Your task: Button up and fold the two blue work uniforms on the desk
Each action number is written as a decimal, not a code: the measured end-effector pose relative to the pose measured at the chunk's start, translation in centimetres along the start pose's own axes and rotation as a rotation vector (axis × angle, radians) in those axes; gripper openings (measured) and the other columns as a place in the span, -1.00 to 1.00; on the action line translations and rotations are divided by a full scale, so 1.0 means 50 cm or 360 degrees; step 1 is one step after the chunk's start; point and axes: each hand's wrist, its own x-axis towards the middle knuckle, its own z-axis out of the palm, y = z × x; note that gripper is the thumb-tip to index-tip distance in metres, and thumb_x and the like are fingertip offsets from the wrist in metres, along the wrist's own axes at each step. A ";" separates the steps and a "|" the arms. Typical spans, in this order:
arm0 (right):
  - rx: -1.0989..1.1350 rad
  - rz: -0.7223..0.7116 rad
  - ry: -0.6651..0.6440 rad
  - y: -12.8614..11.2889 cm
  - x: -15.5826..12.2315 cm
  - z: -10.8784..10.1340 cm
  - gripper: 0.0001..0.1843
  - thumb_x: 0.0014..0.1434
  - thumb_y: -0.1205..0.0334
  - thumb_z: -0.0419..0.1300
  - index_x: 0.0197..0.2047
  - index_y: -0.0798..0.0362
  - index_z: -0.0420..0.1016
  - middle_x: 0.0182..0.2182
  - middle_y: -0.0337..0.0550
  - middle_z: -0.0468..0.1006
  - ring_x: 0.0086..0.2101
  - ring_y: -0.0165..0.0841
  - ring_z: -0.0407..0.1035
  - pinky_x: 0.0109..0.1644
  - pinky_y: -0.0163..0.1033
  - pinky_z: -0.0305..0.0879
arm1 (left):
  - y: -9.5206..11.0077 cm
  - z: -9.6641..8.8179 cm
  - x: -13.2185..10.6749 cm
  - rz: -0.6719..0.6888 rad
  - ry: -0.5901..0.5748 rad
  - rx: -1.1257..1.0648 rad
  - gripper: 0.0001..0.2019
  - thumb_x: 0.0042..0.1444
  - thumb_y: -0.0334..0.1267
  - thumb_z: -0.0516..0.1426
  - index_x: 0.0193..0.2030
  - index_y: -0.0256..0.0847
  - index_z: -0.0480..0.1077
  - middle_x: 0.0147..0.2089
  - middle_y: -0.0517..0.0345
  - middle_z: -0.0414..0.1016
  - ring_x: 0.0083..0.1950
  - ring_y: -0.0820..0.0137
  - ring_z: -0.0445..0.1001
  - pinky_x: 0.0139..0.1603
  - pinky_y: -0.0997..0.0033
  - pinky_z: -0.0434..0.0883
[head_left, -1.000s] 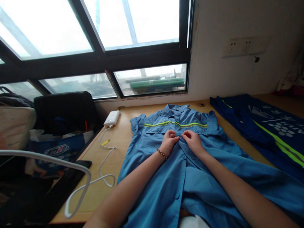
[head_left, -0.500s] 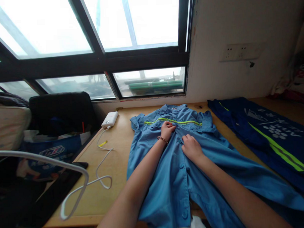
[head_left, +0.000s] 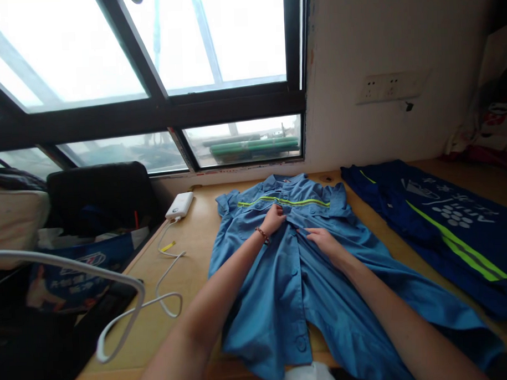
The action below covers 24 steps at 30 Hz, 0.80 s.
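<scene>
A light blue button-up work shirt lies face up, its collar toward the window and a yellow-green stripe across the chest. At the front opening, just under the stripe, my left hand has its fingers closed on the fabric. My right hand pinches the shirt's front edge slightly lower and to the right, its thumb and fingertips together near the button strip. Further down the strip, a button shows near the hem, where the two front panels hang apart. The fabric between my fingertips is partly hidden.
The wooden table carries a white power bank with a looping white cable at left. A dark blue printed garment lies at right. Beyond the table's left edge are a black chair and a blue bag.
My right hand has gone from curled fingers on the fabric to a straighter pinch at the shirt's front edge. My left hand stays near the same spot, lower on the placket. The view shifted slightly.
</scene>
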 end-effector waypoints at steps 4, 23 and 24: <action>0.0780 0.0225 0.0122 -0.027 -0.010 -0.010 -0.67 -0.14 0.33 0.05 -0.26 0.07 0.50 -0.46 -0.19 0.55 -0.39 -0.32 0.43 -0.23 -0.23 0.32 | 0.034 0.007 -0.109 0.0413 -0.0058 0.0468 -0.77 -0.22 -0.47 0.20 -0.36 -0.18 0.32 -0.35 0.15 0.34 -0.27 0.38 0.33 -0.14 0.44 0.21; 0.0904 0.0362 0.0081 0.002 -0.004 -0.004 -0.75 -0.13 0.33 0.09 -0.34 0.11 0.51 -0.40 -0.17 0.56 -0.34 -0.32 0.44 -0.22 -0.26 0.33 | -0.025 -0.008 -0.160 0.0454 -0.0204 0.0907 -0.90 -0.14 -0.34 0.17 -0.40 -0.15 0.39 -0.48 0.20 0.37 -0.45 0.41 0.30 -0.41 0.47 0.16; 0.0874 0.0346 0.0105 0.001 -0.005 -0.004 -0.76 -0.13 0.33 0.10 -0.35 0.10 0.52 -0.40 -0.17 0.56 -0.34 -0.32 0.44 -0.20 -0.26 0.33 | -0.025 -0.009 -0.160 0.0450 -0.0201 0.0891 -0.91 -0.15 -0.33 0.18 -0.43 -0.16 0.38 -0.48 0.21 0.38 -0.45 0.42 0.30 -0.42 0.48 0.16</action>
